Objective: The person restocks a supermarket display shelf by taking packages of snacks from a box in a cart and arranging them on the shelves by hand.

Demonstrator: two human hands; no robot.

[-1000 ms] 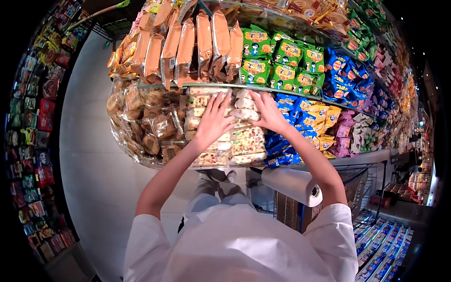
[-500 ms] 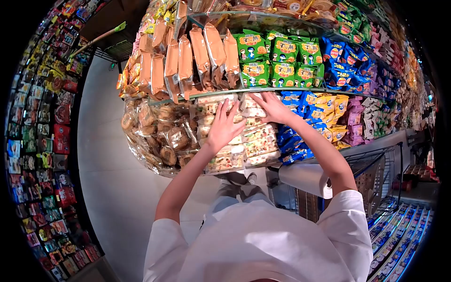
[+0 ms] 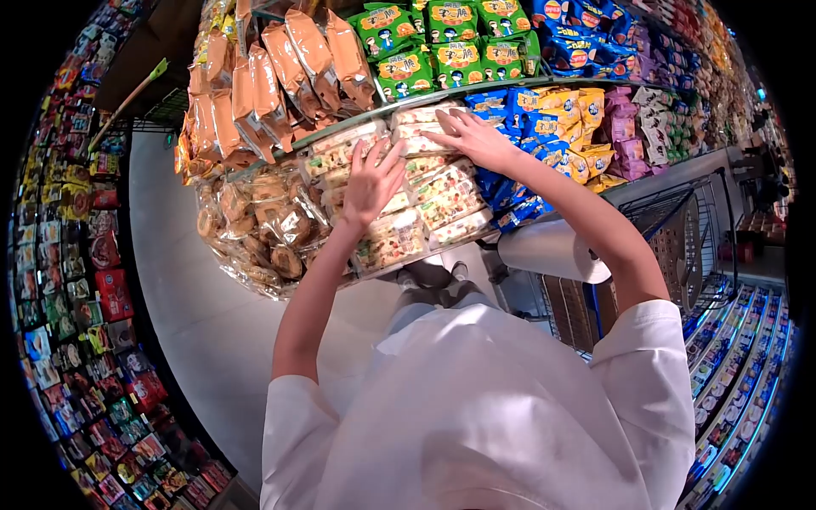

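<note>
Two columns of clear-wrapped, whitish snack bars with coloured bits point(image 3: 444, 200) lie stacked on the lower shelf, looking like nougat. My left hand point(image 3: 374, 185) rests on the left column, fingers spread and nothing gripped. Over the upper part of the right column lies my right hand point(image 3: 478, 141), its fingers stretched out flat on the wrapped bars. Bagged round brown biscuits point(image 3: 263, 221) sit left of the bars. Blue snack packets point(image 3: 508, 183) are to their right, close to my right forearm.
Above stand orange-brown packets point(image 3: 310, 55) and green snack bags point(image 3: 459, 58) behind a glass shelf edge point(image 3: 425, 99). Yellow packets point(image 3: 574, 119) lie farther right. A roll of plastic bags point(image 3: 552, 252) and a wire basket point(image 3: 680, 221) are near my right arm. Another stocked shelf point(image 3: 76, 297) runs along the left.
The view has shifted and turned, so the shelf appears higher and tilted. Both hands remain on the wrapped bars, fingers extended; my left hand is now slightly nearer the middle of its column.
</note>
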